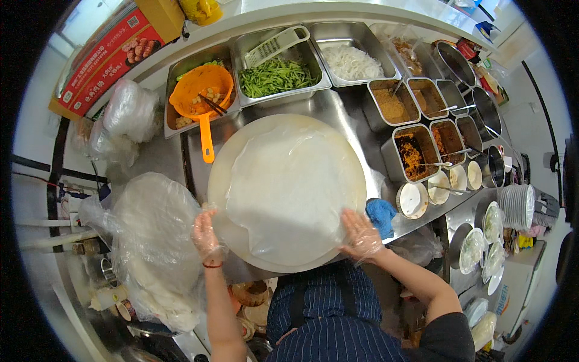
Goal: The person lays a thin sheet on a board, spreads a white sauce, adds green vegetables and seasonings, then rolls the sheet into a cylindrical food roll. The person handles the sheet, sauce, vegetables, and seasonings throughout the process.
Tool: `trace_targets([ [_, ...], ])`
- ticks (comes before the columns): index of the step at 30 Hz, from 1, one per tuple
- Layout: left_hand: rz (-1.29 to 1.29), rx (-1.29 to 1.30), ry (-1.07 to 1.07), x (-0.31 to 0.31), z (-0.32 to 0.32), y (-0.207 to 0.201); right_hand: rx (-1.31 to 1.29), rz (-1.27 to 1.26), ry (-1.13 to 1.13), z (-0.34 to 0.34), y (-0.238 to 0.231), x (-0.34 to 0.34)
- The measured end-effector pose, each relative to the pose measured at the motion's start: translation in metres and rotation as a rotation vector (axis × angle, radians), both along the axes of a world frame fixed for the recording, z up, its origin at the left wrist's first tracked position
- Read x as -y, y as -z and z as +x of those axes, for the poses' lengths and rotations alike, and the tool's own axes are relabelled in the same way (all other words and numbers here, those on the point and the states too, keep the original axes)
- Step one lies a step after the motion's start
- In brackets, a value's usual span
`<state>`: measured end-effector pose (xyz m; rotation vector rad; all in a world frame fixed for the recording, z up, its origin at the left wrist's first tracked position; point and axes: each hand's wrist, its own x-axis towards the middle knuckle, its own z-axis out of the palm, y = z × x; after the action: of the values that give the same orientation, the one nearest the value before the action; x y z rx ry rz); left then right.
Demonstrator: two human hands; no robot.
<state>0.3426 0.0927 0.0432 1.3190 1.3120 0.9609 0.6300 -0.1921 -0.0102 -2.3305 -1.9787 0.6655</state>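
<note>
A thin, translucent white sheet of dough or noodle (283, 193) lies spread on a large round board (226, 151), with an uneven left edge. My left hand (208, 238), in a clear plastic glove, is at the board's lower left rim, its fingers up and slightly bent; nothing shows in it. On the other side, my gloved right hand (360, 234) rests with outstretched fingers at the lower right edge of the sheet and board. A blue cloth (380, 218) lies just beyond the right fingers.
Behind the board stand steel pans with shredded green vegetable (277, 77) and white strands (351, 63), plus an orange strainer (205, 136). Seasoning tins (416, 154) with spoons line the right. Plastic-covered pale sheets (154, 223) are piled left. Bagged plates (472, 250) sit far right.
</note>
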Motion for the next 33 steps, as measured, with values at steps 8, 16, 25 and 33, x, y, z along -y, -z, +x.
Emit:
trace_targets([
  [8,0.077,-0.174,0.128,-0.137,0.031,0.034,0.061,0.073,0.099,0.046,0.006,-0.109],
  [16,-0.538,0.19,0.125,-0.214,0.131,-0.006,-0.037,-0.101,-0.109,0.096,0.0,-0.178],
  [25,-0.535,0.147,0.143,-0.237,0.132,-0.028,-0.305,0.567,-0.449,0.113,-0.052,-0.324],
  [33,-0.277,0.125,0.129,-0.121,0.093,-0.094,0.08,0.127,0.129,0.167,-0.08,-0.482],
])
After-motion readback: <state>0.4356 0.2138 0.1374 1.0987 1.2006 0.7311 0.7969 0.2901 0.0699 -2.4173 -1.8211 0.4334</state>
